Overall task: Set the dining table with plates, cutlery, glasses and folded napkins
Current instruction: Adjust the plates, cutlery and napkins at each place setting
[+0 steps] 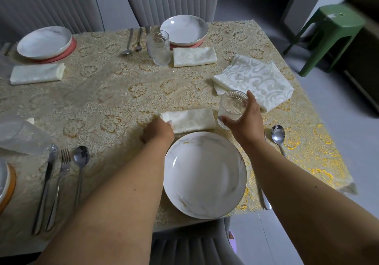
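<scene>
A plate on an orange mat is cut off by the left edge, beside a blurred glass. The right forearm hides most of the knife by the near plate; the left hand covers a folded napkin's corner.

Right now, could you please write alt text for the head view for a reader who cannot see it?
A person's right hand grips a glass while the left hand pinches a folded napkin beyond a plate on a gold-patterned table. Other settings lie around, with spare napkins at right.
</scene>
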A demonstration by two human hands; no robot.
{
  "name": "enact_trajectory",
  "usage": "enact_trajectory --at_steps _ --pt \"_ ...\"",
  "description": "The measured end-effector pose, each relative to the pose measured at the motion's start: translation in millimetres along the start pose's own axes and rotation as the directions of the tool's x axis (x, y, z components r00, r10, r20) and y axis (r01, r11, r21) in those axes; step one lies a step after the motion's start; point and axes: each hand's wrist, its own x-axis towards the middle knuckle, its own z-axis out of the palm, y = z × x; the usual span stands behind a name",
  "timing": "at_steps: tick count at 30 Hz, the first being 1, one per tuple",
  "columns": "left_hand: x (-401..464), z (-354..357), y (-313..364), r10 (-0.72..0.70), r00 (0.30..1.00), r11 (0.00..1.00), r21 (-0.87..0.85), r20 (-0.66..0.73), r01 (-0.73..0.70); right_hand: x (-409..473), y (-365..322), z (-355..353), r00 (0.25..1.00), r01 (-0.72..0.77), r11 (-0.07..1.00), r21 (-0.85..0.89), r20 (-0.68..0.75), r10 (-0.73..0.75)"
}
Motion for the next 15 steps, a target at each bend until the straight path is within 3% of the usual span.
enact_trajectory --at_steps 9,15 --pt "-18.0 -10.0 -5.5 -0.066 0.992 0.995 -0.075 -0.109 0.058 -8.6 -13.9 -9.4 1.000 0.016 0.998 -0.067 -0.007 -0.017" --pt "-44.5 -26.1 -15.9 -0.015 0.985 0.993 -0.121 -0.173 -0.006 -25.9 -38.6 -14.3 0.991 0.028 0.992 -0.122 -0.128 -0.043"
